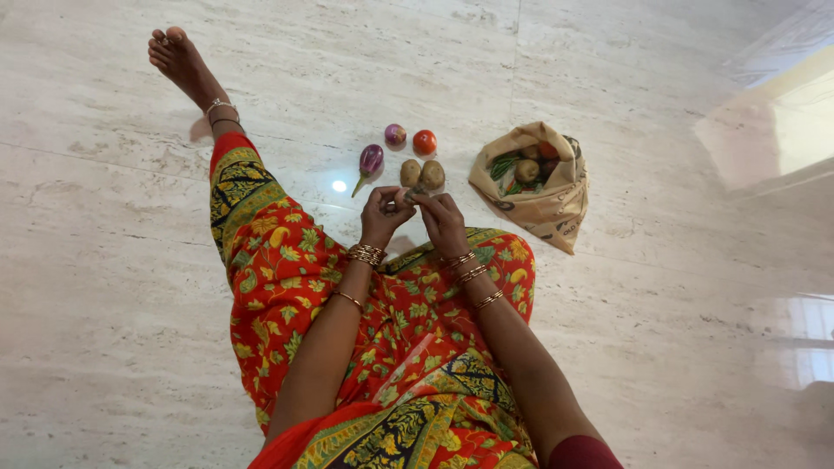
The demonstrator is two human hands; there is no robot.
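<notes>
Pale marble floor (625,347) fills the view, with the person seated on it in a red floral sari (408,347). Both hands meet in front of the lap: the fingertips of the left hand (382,215) and the right hand (441,221) pinch together on one small brownish thing (409,196), too small and too covered to tell what it is. Bangles (367,254) ring both wrists. Just beyond the fingertips lie two potatoes (422,174), side by side and touching. Left of them is a small purple brinjal (371,160) with its green stem pointing towards the person. Farther back sit an onion (395,134) and a tomato (424,142), near each other. Right of the potatoes, a tan cloth bag (543,208) stands open, showing greens and other vegetables inside. A bare foot (178,56) with an anklet stretches to the far left
</notes>
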